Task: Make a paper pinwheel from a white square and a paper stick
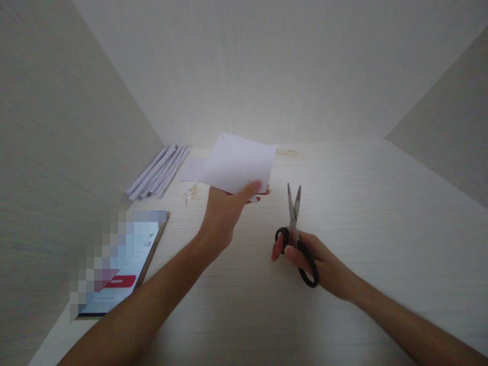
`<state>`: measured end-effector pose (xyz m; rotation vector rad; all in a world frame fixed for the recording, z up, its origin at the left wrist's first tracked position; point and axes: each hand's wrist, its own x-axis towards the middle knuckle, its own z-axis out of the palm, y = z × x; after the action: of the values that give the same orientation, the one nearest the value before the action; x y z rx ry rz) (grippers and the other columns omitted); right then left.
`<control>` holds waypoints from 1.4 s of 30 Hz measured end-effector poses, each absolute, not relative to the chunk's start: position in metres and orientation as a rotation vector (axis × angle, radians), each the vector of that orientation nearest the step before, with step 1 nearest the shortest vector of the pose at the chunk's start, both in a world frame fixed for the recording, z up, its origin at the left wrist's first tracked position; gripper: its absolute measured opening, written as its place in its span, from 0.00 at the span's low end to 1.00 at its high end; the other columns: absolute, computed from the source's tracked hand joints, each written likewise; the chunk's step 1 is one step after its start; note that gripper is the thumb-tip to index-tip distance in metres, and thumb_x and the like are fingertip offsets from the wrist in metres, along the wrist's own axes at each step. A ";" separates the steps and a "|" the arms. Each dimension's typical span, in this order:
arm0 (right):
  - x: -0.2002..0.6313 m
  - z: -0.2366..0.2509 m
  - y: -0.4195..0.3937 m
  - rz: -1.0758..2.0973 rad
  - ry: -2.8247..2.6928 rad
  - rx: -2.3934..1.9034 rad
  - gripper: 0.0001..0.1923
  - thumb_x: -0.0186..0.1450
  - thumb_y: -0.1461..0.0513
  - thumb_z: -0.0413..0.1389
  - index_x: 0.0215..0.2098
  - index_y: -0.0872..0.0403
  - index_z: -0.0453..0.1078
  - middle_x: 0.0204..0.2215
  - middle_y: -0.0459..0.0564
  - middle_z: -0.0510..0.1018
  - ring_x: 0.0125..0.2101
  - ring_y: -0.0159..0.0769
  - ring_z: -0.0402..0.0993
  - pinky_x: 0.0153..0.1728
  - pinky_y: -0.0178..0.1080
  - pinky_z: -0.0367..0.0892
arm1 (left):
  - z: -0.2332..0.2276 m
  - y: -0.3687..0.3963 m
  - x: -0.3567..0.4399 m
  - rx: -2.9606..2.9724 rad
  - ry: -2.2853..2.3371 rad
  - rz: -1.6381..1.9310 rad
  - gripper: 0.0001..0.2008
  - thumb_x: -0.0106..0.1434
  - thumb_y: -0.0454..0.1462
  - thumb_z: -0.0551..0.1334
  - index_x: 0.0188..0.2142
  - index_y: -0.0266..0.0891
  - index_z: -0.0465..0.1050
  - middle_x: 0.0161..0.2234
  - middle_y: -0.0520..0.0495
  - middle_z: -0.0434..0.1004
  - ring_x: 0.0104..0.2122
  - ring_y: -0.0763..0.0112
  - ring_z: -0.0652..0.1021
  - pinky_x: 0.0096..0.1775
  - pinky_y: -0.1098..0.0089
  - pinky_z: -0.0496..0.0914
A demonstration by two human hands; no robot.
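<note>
My left hand [232,206] pinches the lower right part of a folded white sheet of paper [240,160], thumb on top and fingers underneath. The sheet is held above the table and hides part of what lies behind it. To the right, my right hand [305,254] grips black-handled scissors [293,213] by their finger loops. Their metal blades point away from me and stand slightly apart, with nothing between them. A gap separates the scissors from the paper.
Several rolled white paper tubes [158,173] lie at the back left. Beside them are a flat sheet of paper [192,170] and small pale bits [191,193]; more pale bits [287,152] lie near the back wall. A lit tablet [125,295] leans at the left, partly blurred out.
</note>
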<state>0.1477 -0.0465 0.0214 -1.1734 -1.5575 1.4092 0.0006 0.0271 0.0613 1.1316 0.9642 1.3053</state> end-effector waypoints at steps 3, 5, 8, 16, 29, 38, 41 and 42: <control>0.146 0.020 -0.049 1.413 -1.593 -1.296 0.19 0.55 0.49 0.51 0.18 0.54 0.58 0.15 0.42 0.57 0.17 0.26 0.51 0.16 0.32 0.47 | 0.067 0.025 -0.001 1.141 0.962 1.293 0.08 0.47 0.37 0.63 0.28 0.34 0.71 0.26 0.48 0.76 0.28 0.69 0.77 0.31 0.70 0.69; 0.145 0.018 -0.051 1.409 -1.601 -1.366 0.20 0.53 0.50 0.53 0.15 0.54 0.54 0.13 0.40 0.53 0.16 0.25 0.48 0.15 0.32 0.44 | 0.068 0.023 0.000 1.135 0.956 1.281 0.08 0.47 0.36 0.62 0.28 0.34 0.70 0.26 0.49 0.75 0.27 0.69 0.77 0.31 0.71 0.70; 0.144 0.016 -0.052 1.415 -1.602 -1.388 0.21 0.53 0.50 0.54 0.14 0.54 0.53 0.12 0.40 0.52 0.15 0.25 0.48 0.15 0.32 0.44 | 0.069 0.021 0.003 1.135 0.949 1.265 0.07 0.47 0.35 0.63 0.27 0.34 0.70 0.25 0.50 0.74 0.26 0.70 0.77 0.30 0.71 0.70; 0.144 0.016 -0.053 1.452 -1.571 -1.382 0.21 0.53 0.51 0.54 0.14 0.54 0.52 0.12 0.40 0.52 0.15 0.25 0.48 0.15 0.32 0.44 | 0.065 0.021 0.006 1.092 0.949 1.272 0.06 0.46 0.35 0.63 0.25 0.34 0.68 0.22 0.52 0.72 0.22 0.73 0.75 0.31 0.69 0.71; 0.143 0.019 -0.053 1.404 -1.643 -1.486 0.22 0.54 0.48 0.51 0.14 0.54 0.53 0.12 0.39 0.52 0.15 0.24 0.48 0.15 0.31 0.45 | 0.061 0.019 0.005 1.102 0.949 1.304 0.06 0.47 0.36 0.63 0.24 0.35 0.69 0.23 0.52 0.72 0.24 0.72 0.76 0.32 0.69 0.72; 0.143 0.016 -0.054 1.389 -1.629 -1.466 0.22 0.54 0.48 0.51 0.14 0.54 0.53 0.12 0.40 0.52 0.15 0.24 0.49 0.15 0.32 0.45 | 0.058 0.018 0.006 1.120 0.939 1.311 0.05 0.48 0.35 0.63 0.23 0.34 0.69 0.22 0.52 0.71 0.24 0.73 0.75 0.31 0.70 0.72; 0.143 0.016 -0.054 1.401 -1.625 -1.474 0.22 0.54 0.48 0.51 0.14 0.54 0.53 0.12 0.39 0.51 0.15 0.24 0.49 0.15 0.32 0.45 | 0.058 0.017 0.006 1.124 0.947 1.309 0.06 0.48 0.36 0.62 0.23 0.34 0.69 0.21 0.52 0.71 0.24 0.73 0.75 0.31 0.69 0.72; 0.143 0.016 -0.055 1.401 -1.626 -1.476 0.22 0.54 0.48 0.51 0.14 0.54 0.53 0.12 0.39 0.51 0.15 0.24 0.49 0.15 0.32 0.45 | 0.058 0.017 0.007 1.125 0.951 1.309 0.06 0.48 0.36 0.62 0.23 0.34 0.68 0.21 0.52 0.71 0.24 0.73 0.75 0.31 0.69 0.72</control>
<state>0.1431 -0.0546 0.0157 -1.4756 -1.6259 1.4013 0.0066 0.0172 0.0578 1.1252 0.9512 1.3092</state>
